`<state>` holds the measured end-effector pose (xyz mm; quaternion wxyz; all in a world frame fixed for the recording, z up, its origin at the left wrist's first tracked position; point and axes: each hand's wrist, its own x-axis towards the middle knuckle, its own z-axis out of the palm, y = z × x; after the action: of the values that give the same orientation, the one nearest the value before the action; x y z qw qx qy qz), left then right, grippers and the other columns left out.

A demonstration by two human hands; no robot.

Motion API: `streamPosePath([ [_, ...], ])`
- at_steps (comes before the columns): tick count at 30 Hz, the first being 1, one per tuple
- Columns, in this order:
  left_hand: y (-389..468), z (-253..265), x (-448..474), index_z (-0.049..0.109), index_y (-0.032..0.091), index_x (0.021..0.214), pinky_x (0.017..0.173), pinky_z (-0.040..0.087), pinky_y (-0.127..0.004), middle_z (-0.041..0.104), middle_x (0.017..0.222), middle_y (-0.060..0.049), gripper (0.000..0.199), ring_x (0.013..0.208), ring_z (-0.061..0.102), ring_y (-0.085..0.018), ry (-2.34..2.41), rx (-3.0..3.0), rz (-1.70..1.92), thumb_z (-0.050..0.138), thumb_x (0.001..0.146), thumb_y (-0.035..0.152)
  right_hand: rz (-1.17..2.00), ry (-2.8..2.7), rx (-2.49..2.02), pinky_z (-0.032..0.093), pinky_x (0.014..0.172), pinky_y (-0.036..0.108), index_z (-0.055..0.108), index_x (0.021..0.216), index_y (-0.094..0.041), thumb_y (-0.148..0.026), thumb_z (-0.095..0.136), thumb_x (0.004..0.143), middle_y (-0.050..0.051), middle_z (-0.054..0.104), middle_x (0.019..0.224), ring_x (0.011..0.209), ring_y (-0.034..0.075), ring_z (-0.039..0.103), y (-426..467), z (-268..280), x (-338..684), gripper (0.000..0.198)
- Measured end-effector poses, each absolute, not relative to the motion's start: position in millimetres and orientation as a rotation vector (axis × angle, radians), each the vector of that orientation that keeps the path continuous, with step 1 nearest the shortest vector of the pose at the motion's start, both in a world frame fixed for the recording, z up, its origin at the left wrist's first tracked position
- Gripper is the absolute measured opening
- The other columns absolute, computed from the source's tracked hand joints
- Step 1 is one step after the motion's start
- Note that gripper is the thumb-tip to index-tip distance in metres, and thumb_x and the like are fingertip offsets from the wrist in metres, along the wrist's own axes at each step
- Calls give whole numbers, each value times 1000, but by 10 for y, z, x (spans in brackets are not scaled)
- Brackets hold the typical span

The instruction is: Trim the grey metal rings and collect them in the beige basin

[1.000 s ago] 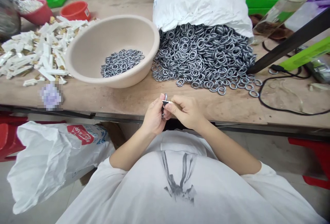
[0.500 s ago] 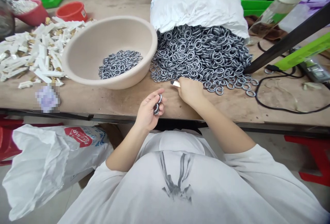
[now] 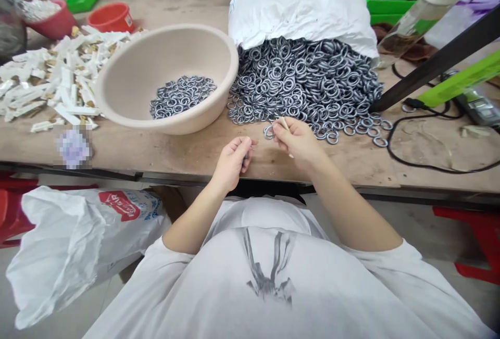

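My left hand [image 3: 231, 163] is closed over the table's front edge, its fingers wrapped around metal rings that are now mostly hidden; a dark bit [image 3: 246, 157] shows between them. My right hand [image 3: 295, 141] pinches one grey metal ring [image 3: 268, 132] at its fingertips. The same hand also grips a slim white-handled tool [image 3: 285, 123], whose tip I cannot make out. Just beyond my right hand spreads a big heap of grey metal rings [image 3: 300, 81]. To the left, a beige basin [image 3: 128, 73] holds a smaller pile of rings [image 3: 182, 97].
A white sack [image 3: 300, 11] lies behind the heap. White strips [image 3: 70, 86] cover the table's left side, near a red bowl [image 3: 111, 17]. At right, a dark post [image 3: 437, 63] leans over a black cable [image 3: 390, 146]. A white bag [image 3: 66, 245] stands below the table.
My right hand has drawn back from the heap's edge with a ring at its fingertips and has turned the tool upward. My left fingers have closed over the rings.
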<state>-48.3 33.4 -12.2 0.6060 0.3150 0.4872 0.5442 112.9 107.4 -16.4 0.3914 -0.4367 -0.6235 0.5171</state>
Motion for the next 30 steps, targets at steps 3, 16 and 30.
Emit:
streamPosePath([
  [3,305,-167,-353,60,17,84,39,28,-17,51,67,4,44,47,41,-4,1069,812,1262,68,81,61,1468,-1354,-886,32,45,23,55,85,-23,-62,71,79,-5,54,66,47,8,38,779,-165,984,43],
  [16,177,-78,-402,58,17,76,42,29,-17,46,60,5,46,48,37,-4,940,742,1253,80,72,57,1302,-1617,-767,51,81,34,67,102,-23,-63,76,74,2,61,88,83,18,59,600,-143,973,50],
  [30,106,31,-357,47,18,71,39,26,-16,43,55,7,52,44,37,-4,945,526,1254,79,72,59,655,-2114,-909,31,60,29,57,71,-19,-55,44,100,1,56,65,61,13,48,453,10,1101,47],
])
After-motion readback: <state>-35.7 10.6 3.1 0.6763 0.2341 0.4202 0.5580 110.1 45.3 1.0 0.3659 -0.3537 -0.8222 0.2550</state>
